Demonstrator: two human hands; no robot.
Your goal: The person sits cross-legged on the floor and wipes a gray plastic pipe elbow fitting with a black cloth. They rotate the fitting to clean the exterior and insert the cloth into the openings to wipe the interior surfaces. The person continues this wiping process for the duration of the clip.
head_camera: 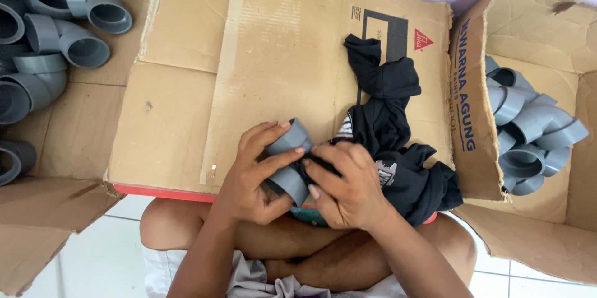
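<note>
Far left, an open cardboard box (93, 111) on the floor w/ a bunch of grey PVC elbow fittings (59, 30) lying loose in it, well apart from the person. Middle: a flattened cardboard sheet (249, 61) laid across the crossed legs, doing duty as a work surface.

At the near edge of that sheet, the left hand (249, 180) is clamped round a grey PVC elbow (289, 164), fingers over the upper socket, thumb under. The elbow sits just off the sheet's edge, above the lap, one socket mouth up-left, the other down toward the person. Right hand (348, 186) is pressed against the elbow's right side, fingers curled shut on a bunch of black cloth (388, 130); the rest of the cloth trails up and to the right across the cardboard, w/ some white print on it.

Looks to me like the wiping step: one fitting being rubbed down w/ the rag while the other hand steadies it. Can't tell how much of it is done. Next move prob. calls for turning the elbow in the left grip so the cloth reaches the other socket and the inside.

Far right, a second open carton (535, 223) w/ more grey elbows (528, 130) piled inside, near the right forearm but not touching.
</note>
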